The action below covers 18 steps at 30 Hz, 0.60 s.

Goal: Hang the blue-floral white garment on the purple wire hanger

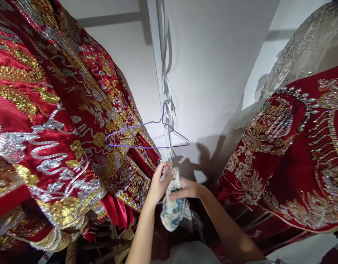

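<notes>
A white cloth with a blue and yellow-green pattern point(173, 211) hangs bunched between my two hands, low in the middle of the view. My left hand point(162, 181) is closed at its upper left edge, thumb and fingers near the top. From the other side my right hand point(188, 189) grips the cloth, the thumb lying across its front; its other fingers are hidden behind the fabric. Just above both hands, a bare purple wire hanger point(146, 147) hangs by its hook from a white hanging strap point(166, 88), touching neither hand.
Red garments with gold and silver embroidery point(83, 95) crowd the left side. Another red beaded garment point(290, 146) fills the right, with a sheer white sequinned one point(303, 47) behind it. A pale wall point(213, 66) stands behind the strap. Pearl strands point(51, 240) lie lower left.
</notes>
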{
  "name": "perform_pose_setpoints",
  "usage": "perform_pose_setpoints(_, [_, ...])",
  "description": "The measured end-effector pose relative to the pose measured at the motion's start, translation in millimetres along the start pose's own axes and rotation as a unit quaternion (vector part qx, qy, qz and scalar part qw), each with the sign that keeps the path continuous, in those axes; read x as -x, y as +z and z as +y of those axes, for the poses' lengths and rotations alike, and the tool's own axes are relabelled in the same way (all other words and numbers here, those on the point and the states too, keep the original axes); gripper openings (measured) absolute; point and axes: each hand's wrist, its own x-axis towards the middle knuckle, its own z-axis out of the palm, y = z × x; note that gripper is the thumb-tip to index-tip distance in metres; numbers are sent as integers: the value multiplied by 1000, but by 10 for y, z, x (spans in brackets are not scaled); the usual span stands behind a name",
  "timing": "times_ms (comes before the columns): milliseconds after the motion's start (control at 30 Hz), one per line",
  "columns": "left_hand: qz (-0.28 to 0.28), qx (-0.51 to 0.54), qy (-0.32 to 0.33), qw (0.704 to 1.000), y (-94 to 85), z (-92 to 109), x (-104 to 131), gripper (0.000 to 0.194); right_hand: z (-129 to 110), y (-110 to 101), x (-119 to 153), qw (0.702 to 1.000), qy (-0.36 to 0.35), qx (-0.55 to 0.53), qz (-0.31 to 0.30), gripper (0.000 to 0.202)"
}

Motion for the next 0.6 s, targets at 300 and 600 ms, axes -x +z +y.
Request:
perform_pose_setpoints(300, [-224,-175,-126,951,-520,-351,590,43,-410,-619,-287,959,-119,168,194,31])
perform_pose_setpoints(600, [-88,-431,-111,891,-1005,-189,413,40,-220,-794,-682,912,-22,212,349,13])
